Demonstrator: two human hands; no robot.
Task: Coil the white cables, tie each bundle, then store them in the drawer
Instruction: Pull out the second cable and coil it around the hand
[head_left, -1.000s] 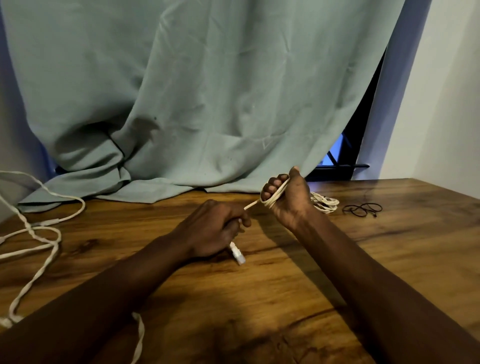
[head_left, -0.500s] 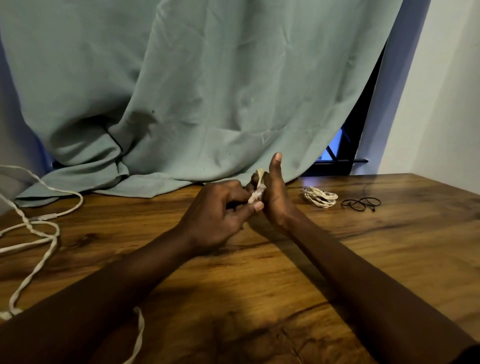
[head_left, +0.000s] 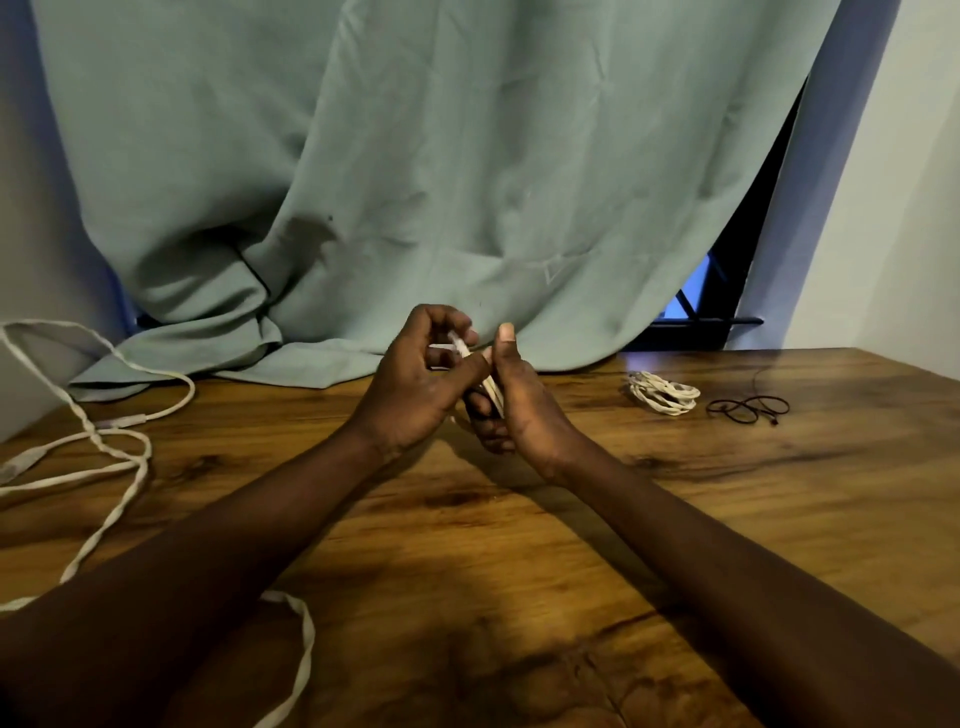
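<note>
Both hands meet above the middle of the wooden table (head_left: 675, 519). My right hand (head_left: 519, 410) holds a small coil of white cable (head_left: 492, 395) wound round its fingers, thumb pointing up. My left hand (head_left: 415, 389) pinches the cable's free end (head_left: 460, 343) just above the coil. A finished white cable bundle (head_left: 662, 399) lies on the table at the right. A long loose white cable (head_left: 104, 441) sprawls over the table's left side. No drawer is in view.
A thin black tie cord (head_left: 748, 408) lies right of the white bundle. A pale green curtain (head_left: 415, 182) hangs behind the table and spills onto its back edge. A white wall stands at the far right.
My left hand rose from the table with the cable's end and came in against my right hand. The stretch of cable between the hands has shortened to nothing.
</note>
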